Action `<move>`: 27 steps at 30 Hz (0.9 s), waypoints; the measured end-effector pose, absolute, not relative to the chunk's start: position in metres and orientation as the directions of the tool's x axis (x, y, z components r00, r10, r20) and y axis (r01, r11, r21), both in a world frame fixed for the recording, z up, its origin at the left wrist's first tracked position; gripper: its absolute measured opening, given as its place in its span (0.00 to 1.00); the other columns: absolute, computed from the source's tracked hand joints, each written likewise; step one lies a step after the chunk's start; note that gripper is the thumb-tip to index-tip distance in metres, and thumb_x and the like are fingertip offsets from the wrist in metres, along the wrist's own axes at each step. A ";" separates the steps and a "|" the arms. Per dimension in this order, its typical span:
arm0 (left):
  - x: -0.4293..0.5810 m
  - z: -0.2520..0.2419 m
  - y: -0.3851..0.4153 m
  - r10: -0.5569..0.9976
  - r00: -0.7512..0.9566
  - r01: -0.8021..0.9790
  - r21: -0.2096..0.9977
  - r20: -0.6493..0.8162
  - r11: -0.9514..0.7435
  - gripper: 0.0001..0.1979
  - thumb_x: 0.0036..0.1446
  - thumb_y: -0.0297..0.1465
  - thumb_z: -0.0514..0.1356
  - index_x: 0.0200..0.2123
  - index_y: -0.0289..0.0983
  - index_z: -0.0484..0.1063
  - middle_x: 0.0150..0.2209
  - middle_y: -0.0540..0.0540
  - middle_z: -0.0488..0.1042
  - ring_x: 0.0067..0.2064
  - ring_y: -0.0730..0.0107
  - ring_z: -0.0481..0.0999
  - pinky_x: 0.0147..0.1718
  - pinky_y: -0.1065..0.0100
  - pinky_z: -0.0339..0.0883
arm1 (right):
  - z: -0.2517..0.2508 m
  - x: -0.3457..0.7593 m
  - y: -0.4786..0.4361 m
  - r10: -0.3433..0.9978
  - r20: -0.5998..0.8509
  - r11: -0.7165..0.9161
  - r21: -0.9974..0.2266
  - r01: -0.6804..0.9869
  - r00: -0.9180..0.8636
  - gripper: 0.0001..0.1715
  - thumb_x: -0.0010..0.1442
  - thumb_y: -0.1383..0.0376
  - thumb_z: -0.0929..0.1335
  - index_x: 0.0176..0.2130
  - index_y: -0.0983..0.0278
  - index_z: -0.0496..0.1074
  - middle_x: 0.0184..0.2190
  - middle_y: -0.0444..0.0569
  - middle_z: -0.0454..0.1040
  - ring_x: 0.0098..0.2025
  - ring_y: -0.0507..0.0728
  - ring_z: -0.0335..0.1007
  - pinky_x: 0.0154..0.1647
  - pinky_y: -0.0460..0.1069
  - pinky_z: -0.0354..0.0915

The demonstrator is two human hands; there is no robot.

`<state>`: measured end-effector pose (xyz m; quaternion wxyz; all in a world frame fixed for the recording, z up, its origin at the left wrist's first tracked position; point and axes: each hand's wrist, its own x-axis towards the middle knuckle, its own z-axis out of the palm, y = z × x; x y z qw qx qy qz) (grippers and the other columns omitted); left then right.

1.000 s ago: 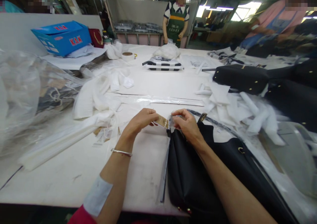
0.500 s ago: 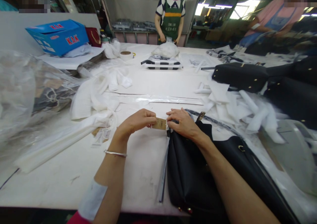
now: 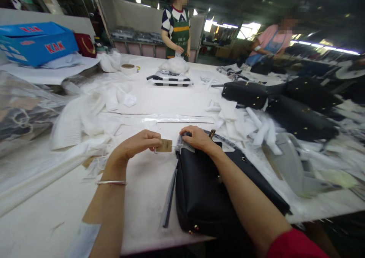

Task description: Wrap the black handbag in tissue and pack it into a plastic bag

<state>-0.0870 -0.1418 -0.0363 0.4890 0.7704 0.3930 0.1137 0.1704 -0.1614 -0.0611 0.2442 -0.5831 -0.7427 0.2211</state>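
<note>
My left hand (image 3: 144, 142) pinches a small brown cardboard hang tag (image 3: 165, 145) by its left end. A thin cord runs from the tag toward the top left corner of a black handbag (image 3: 205, 185), which lies on the white table. At that corner my right hand (image 3: 196, 138) has its fingers curled over the plastic-wrapped handle (image 3: 182, 141); its fingertips are partly hidden. Right of this hand, a gold buckle (image 3: 212, 133) stands up beside a plastic-wrapped strap (image 3: 228, 142). A dark narrow strip (image 3: 170, 197) hangs along the bag's left side.
White foam rolls and sheets (image 3: 264, 127) lie to the right, with black bags (image 3: 302, 113) behind them. A grey tape dispenser-like device (image 3: 293, 166) sits nearer. Plastic wrapping covers the left. A blue box (image 3: 37, 43) and a tape roll (image 3: 129, 68) stand farther back. Two co-workers stand beyond.
The view has turned right, so everything sits farther left. My right hand's fingers have curled in over the wrapped handle, and a gap now shows between them and the tag.
</note>
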 end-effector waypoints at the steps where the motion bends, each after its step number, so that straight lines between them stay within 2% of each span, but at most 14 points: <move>1: -0.088 -0.035 -0.141 0.709 0.677 0.500 0.831 -0.199 -0.245 0.15 0.51 0.42 0.54 0.22 0.37 0.68 0.24 0.50 0.70 0.30 0.68 0.70 0.32 0.68 0.62 | -0.053 0.173 -0.161 0.985 0.079 0.170 -0.637 0.752 -0.155 0.15 0.54 0.71 0.69 0.41 0.61 0.78 0.44 0.48 0.79 0.49 0.59 0.73 0.56 0.55 0.64; 3: -0.090 -0.035 -0.140 0.784 0.586 0.632 0.721 -0.204 -0.284 0.16 0.50 0.44 0.55 0.26 0.38 0.71 0.28 0.48 0.74 0.34 0.63 0.73 0.36 0.65 0.65 | -0.027 0.182 -0.166 0.996 0.084 0.088 -0.712 0.697 -0.039 0.16 0.56 0.67 0.69 0.45 0.62 0.78 0.44 0.49 0.79 0.47 0.58 0.74 0.55 0.55 0.65; 5: -0.088 -0.038 -0.139 0.901 0.413 0.766 0.585 -0.132 -0.265 0.18 0.49 0.45 0.57 0.36 0.38 0.74 0.39 0.44 0.77 0.42 0.56 0.75 0.42 0.61 0.67 | 0.009 0.195 -0.182 0.988 0.145 0.081 -0.761 0.644 0.048 0.17 0.57 0.64 0.68 0.47 0.63 0.77 0.44 0.49 0.79 0.47 0.57 0.74 0.55 0.55 0.66; 7: -0.079 -0.042 -0.140 0.937 0.349 0.775 0.564 -0.004 -0.286 0.25 0.51 0.47 0.56 0.48 0.39 0.72 0.53 0.42 0.74 0.52 0.53 0.73 0.51 0.58 0.65 | 0.045 0.211 -0.211 0.983 0.180 0.104 -0.743 0.661 0.047 0.17 0.58 0.62 0.69 0.47 0.64 0.77 0.44 0.50 0.79 0.46 0.58 0.75 0.54 0.55 0.67; 9: -0.064 -0.046 -0.145 0.893 0.447 0.689 0.620 0.042 -0.374 0.29 0.54 0.48 0.54 0.55 0.39 0.68 0.58 0.42 0.71 0.56 0.54 0.71 0.54 0.59 0.62 | 0.070 0.226 -0.254 0.989 0.145 0.117 -0.674 0.729 -0.024 0.17 0.58 0.61 0.69 0.46 0.62 0.78 0.45 0.50 0.79 0.46 0.60 0.75 0.53 0.55 0.68; 11: -0.046 -0.049 -0.153 0.795 0.606 0.594 0.671 -0.010 -0.445 0.29 0.55 0.48 0.53 0.55 0.37 0.68 0.54 0.41 0.74 0.53 0.56 0.74 0.52 0.61 0.64 | 0.077 0.238 -0.305 0.991 0.078 0.131 -0.582 0.803 -0.105 0.18 0.58 0.59 0.70 0.48 0.59 0.77 0.48 0.49 0.78 0.50 0.62 0.74 0.54 0.56 0.68; 12: -0.038 -0.050 -0.157 0.747 0.663 0.563 0.684 -0.040 -0.464 0.29 0.56 0.48 0.53 0.54 0.37 0.69 0.51 0.40 0.76 0.50 0.57 0.75 0.50 0.62 0.66 | 0.073 0.242 -0.331 0.990 0.046 0.138 -0.533 0.835 -0.134 0.21 0.57 0.58 0.71 0.50 0.57 0.76 0.51 0.49 0.77 0.52 0.63 0.73 0.55 0.57 0.67; 14: -0.027 -0.049 -0.165 0.698 0.713 0.545 0.681 -0.069 -0.489 0.27 0.57 0.46 0.53 0.53 0.36 0.70 0.46 0.41 0.79 0.45 0.58 0.77 0.45 0.64 0.68 | 0.051 0.246 -0.379 0.985 0.011 0.161 -0.435 0.886 -0.174 0.34 0.52 0.56 0.74 0.58 0.55 0.70 0.58 0.51 0.71 0.58 0.66 0.68 0.59 0.59 0.65; 16: -0.024 -0.045 -0.170 0.704 0.706 0.577 0.644 -0.083 -0.502 0.25 0.57 0.45 0.53 0.51 0.37 0.71 0.43 0.43 0.80 0.43 0.60 0.78 0.42 0.66 0.68 | 0.019 0.245 -0.413 0.974 0.010 0.219 -0.308 0.926 -0.227 0.48 0.46 0.56 0.78 0.63 0.55 0.64 0.64 0.55 0.62 0.65 0.69 0.58 0.64 0.64 0.57; 17: -0.025 -0.041 -0.171 0.708 0.699 0.603 0.617 -0.103 -0.505 0.24 0.57 0.45 0.53 0.50 0.37 0.71 0.41 0.43 0.80 0.42 0.61 0.78 0.40 0.66 0.68 | 0.001 0.243 -0.423 0.968 0.030 0.247 -0.240 0.939 -0.248 0.52 0.44 0.57 0.78 0.64 0.56 0.63 0.65 0.55 0.60 0.67 0.70 0.53 0.66 0.67 0.52; 20: -0.032 -0.021 -0.177 0.736 0.660 0.694 0.496 -0.148 -0.522 0.22 0.55 0.45 0.56 0.46 0.36 0.74 0.38 0.42 0.80 0.40 0.59 0.78 0.39 0.65 0.68 | -0.045 0.234 -0.426 0.949 0.161 0.284 -0.076 0.956 -0.269 0.53 0.45 0.63 0.77 0.66 0.58 0.58 0.67 0.55 0.58 0.69 0.69 0.47 0.69 0.69 0.43; 23: -0.029 0.006 -0.194 0.786 0.616 0.743 0.371 -0.053 -0.557 0.25 0.56 0.45 0.57 0.51 0.36 0.71 0.48 0.38 0.77 0.50 0.52 0.76 0.48 0.60 0.66 | -0.071 0.222 -0.404 0.924 0.288 0.266 -0.014 0.964 -0.251 0.53 0.46 0.70 0.75 0.67 0.61 0.56 0.67 0.57 0.58 0.69 0.67 0.49 0.69 0.66 0.45; 25: -0.020 0.021 -0.213 0.729 0.681 0.688 0.285 0.061 -0.667 0.27 0.58 0.45 0.56 0.57 0.38 0.67 0.55 0.37 0.73 0.55 0.52 0.72 0.54 0.59 0.61 | -0.076 0.213 -0.387 0.919 0.321 0.243 -0.009 0.970 -0.227 0.51 0.47 0.70 0.74 0.66 0.64 0.57 0.66 0.59 0.59 0.68 0.67 0.50 0.69 0.64 0.47; 27: -0.008 0.028 -0.232 0.599 0.794 0.576 0.180 0.109 -0.797 0.31 0.57 0.47 0.58 0.60 0.39 0.65 0.59 0.38 0.70 0.58 0.52 0.69 0.57 0.58 0.59 | -0.070 0.207 -0.374 0.922 0.310 0.250 -0.020 0.968 -0.231 0.48 0.49 0.66 0.75 0.65 0.66 0.59 0.64 0.61 0.61 0.67 0.67 0.54 0.67 0.63 0.50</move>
